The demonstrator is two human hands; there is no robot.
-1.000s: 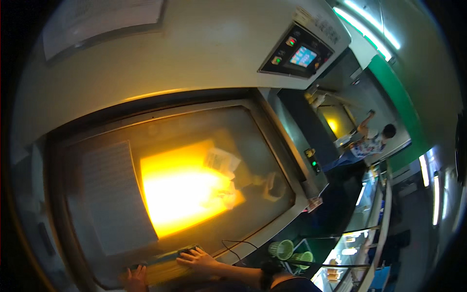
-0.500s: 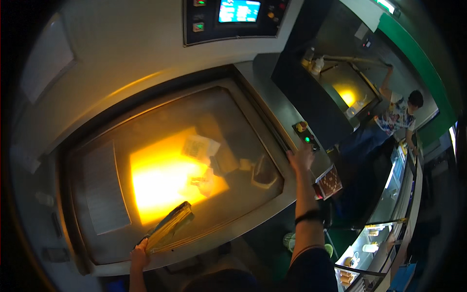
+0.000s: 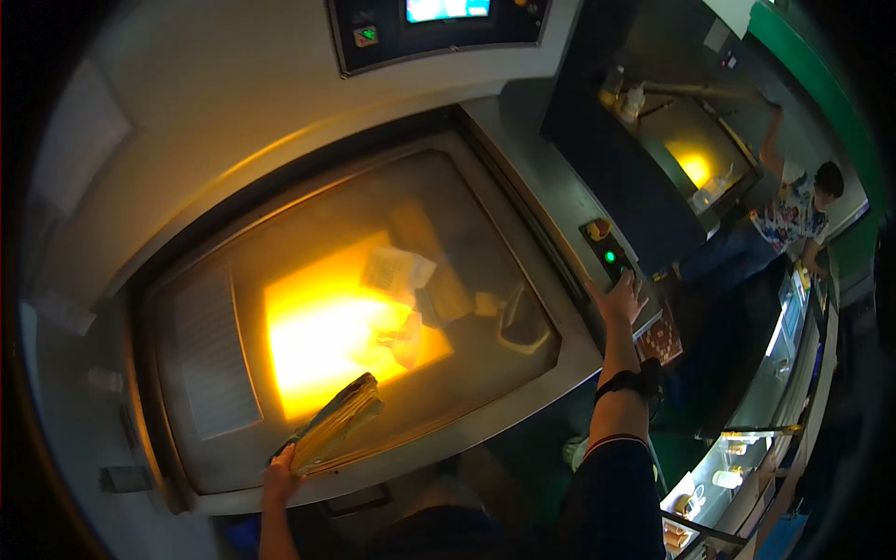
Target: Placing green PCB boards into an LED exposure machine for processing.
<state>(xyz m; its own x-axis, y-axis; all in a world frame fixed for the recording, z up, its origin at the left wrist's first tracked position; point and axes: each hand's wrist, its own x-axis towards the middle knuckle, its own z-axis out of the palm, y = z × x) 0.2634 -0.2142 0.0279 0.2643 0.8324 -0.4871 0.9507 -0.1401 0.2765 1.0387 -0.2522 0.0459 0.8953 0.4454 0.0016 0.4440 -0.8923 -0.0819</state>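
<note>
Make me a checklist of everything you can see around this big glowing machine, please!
Surface: a grey machine with a large tinted window; bright yellow light glows behind it.
Job's things: a flat brush-like tool with yellowish bristles, lying against the window's lower edge.
Clutter: a white sheet and pale scraps behind the window; what they are cannot be told.
Hands: left hand grips the tool's end; right hand is at the button panel with its green light, a dark strap on the wrist.
Cables: nothing seen.
Surroundings: a control screen above, a second glowing machine to the right, another person reaching up beside it.
</note>
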